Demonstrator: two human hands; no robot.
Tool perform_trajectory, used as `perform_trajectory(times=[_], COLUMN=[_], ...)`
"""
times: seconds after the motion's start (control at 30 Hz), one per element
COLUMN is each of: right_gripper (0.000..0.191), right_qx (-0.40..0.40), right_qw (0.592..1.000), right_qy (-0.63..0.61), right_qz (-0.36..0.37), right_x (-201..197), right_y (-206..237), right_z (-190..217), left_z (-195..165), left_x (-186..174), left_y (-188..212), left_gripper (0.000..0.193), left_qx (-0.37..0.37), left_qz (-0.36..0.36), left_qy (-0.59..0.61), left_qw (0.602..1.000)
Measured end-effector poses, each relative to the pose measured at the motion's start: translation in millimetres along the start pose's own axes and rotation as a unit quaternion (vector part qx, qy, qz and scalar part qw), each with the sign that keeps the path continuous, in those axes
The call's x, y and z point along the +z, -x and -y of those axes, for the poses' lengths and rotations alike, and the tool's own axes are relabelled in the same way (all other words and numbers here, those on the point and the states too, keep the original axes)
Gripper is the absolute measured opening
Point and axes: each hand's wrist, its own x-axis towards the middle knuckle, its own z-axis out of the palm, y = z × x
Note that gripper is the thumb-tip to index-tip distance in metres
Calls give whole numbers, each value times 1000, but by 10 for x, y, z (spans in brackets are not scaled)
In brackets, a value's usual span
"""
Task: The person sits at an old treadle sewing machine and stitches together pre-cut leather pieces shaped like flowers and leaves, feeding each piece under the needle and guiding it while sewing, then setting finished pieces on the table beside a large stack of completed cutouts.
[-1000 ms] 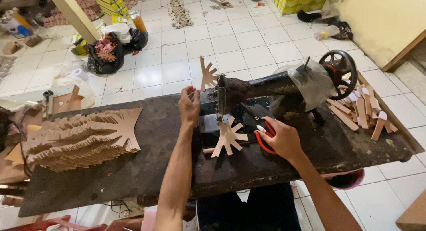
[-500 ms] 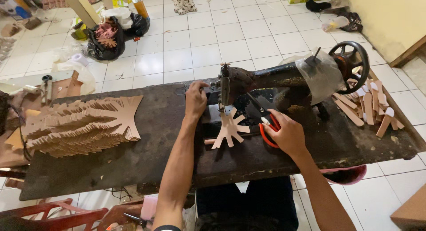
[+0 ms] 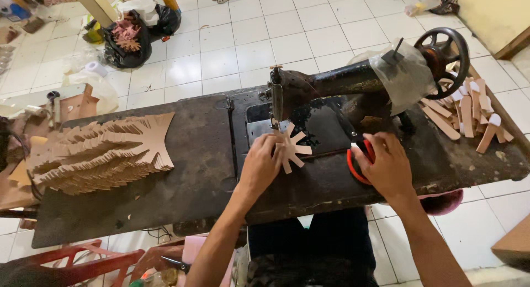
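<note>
The left hand is pinching the star-shaped cutout under the sewing machine needle; fingers risk a prick. The right hand, beside the machine, is gripping red-handled scissors.

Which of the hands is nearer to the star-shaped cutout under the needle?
The left. The left hand touches the star cutout from its left side, while the right hand rests apart to the cutout's right, on a red-handled tool.

star-shaped cutout: pale tan
sewing machine: black, worn brown
desk: dark, scuffed
scissor handles: red
stacked cutouts: tan
floor: white tiles, grid lines
strips at 3 o'clock: tan, white tips
</note>
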Motion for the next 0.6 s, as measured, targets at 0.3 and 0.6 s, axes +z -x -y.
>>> perform_trajectory(times=[0.3, 0.6], right_gripper=[40, 21], right_qx=[-79, 7], right_qw=[954, 922], right_qy=[-209, -269], right_qz=[198, 279], right_x=[929, 2338], right_y=[-1183, -1875], right_z=[80, -636], left_z=[54, 306], left_x=[556, 874], left_y=[-273, -628], left_gripper=[29, 35], left_qx=[107, 103], left_qz=[13, -3], left_qy=[-153, -159], left_qw=[982, 982])
